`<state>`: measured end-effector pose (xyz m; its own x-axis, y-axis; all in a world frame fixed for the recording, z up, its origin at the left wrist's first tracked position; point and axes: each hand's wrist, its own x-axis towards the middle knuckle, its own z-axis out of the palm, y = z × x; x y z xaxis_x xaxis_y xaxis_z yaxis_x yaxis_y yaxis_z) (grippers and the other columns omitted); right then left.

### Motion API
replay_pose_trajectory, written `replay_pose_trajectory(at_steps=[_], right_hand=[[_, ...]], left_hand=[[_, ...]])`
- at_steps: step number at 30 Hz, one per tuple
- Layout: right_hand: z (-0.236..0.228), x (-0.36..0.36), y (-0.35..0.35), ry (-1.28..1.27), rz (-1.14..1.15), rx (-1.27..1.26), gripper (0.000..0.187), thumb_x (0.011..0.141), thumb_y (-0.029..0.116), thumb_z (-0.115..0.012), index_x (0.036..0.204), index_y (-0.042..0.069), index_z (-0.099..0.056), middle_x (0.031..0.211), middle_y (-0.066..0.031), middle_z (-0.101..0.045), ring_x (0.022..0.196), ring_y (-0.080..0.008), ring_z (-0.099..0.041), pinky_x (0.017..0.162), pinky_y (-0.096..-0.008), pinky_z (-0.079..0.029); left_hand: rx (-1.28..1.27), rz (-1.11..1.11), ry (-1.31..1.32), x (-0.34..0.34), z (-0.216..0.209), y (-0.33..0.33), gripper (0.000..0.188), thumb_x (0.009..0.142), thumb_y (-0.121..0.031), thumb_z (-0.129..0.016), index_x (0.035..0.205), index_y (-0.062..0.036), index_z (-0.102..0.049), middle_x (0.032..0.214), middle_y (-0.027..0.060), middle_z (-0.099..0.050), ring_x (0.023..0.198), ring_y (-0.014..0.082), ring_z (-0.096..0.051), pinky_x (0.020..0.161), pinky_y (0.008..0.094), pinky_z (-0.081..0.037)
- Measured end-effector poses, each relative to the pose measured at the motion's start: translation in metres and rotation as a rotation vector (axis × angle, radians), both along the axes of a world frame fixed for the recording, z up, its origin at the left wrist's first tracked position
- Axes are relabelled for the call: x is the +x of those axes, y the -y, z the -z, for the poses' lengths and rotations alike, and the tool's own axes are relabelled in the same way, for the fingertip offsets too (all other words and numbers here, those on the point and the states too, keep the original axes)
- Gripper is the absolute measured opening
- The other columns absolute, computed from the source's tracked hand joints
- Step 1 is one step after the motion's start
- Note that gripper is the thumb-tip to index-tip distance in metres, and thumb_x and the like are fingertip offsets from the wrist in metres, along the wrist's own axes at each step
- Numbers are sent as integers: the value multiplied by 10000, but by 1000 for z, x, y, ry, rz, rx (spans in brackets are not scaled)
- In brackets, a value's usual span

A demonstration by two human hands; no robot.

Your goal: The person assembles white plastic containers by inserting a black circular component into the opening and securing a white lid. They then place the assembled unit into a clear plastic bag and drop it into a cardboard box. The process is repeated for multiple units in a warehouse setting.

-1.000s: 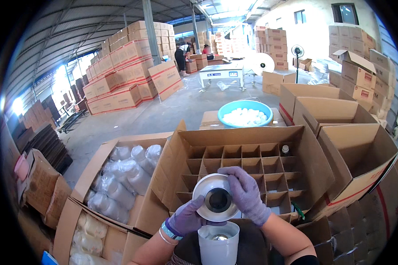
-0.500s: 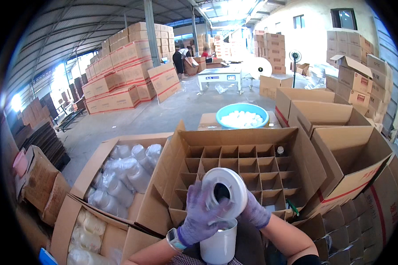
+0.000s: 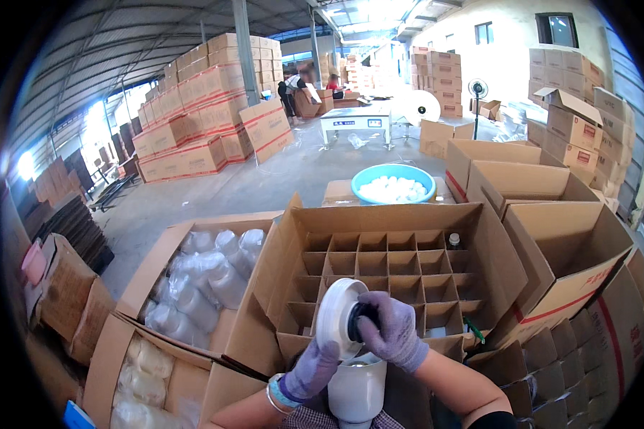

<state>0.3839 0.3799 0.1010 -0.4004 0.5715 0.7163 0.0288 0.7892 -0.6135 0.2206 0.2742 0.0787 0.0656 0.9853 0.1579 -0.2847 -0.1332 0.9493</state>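
Note:
My left hand (image 3: 311,372), in a purple-grey knit glove, grips the rim of a white round lid-like piece (image 3: 333,322), which is tilted nearly on edge. At the middle of that piece is a black round part (image 3: 353,322). My right hand (image 3: 395,332), gloved alike, is closed with its fingers pinching this black part. Just below both hands a white cylindrical container (image 3: 356,397) stands in my lap, its top partly hidden by the hands. Beyond the hands is an open carton (image 3: 401,222) with cardboard dividers (image 3: 401,266); a small white-capped bottle (image 3: 454,242) stands in one far cell.
Cartons of plastic-wrapped white containers (image 3: 193,286) stand at my left. A blue basin (image 3: 361,187) of white round pieces sits beyond the divided carton. Empty open cartons (image 3: 565,243) line the right. Farther off are a white table-like machine (image 3: 354,125), stacked boxes and people.
My left hand has moved down to the white piece's lower rim, turning it more edge-on. My right hand has come from behind it to the front, onto the black part.

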Motion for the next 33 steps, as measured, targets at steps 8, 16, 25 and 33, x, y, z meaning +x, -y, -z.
replay_pose_trajectory(at_steps=[8,16,25,33], right_hand=[[53,9,-31,258,-431,-263,413,902,121,-687,1303,74,-604,1270,-158,-648,1148,-266,-641,995,-383,-508],[75,54,-11,-139,-302,-592,495,889,162,-668,1364,48,-585,1424,-99,-559,1307,-246,-537,1137,-396,-391],[139,36,-19,-46,-468,-659,290,917,214,-681,1133,30,-740,1206,-124,-701,1206,-265,-603,1089,-400,-435],[152,30,12,-65,-302,-695,250,983,179,-591,1089,2,-731,1136,-117,-712,1109,-254,-645,1030,-368,-472]], left_hand=[[915,-483,-1291,10,-6,-19,645,721,-442,-857,1283,-173,-692,1544,215,-408,1438,432,-384,1133,529,-401],[426,165,-727,-44,37,-32,607,906,-521,-693,1319,-78,-648,1329,164,-626,1262,365,-570,1082,451,-445],[314,228,-550,-59,97,-57,543,1031,-491,-513,1223,-13,-688,1295,154,-629,1272,321,-546,1129,442,-368],[230,185,-462,-60,126,-43,581,1036,-542,-466,1206,-51,-724,1225,137,-683,1199,307,-600,1092,418,-418]])
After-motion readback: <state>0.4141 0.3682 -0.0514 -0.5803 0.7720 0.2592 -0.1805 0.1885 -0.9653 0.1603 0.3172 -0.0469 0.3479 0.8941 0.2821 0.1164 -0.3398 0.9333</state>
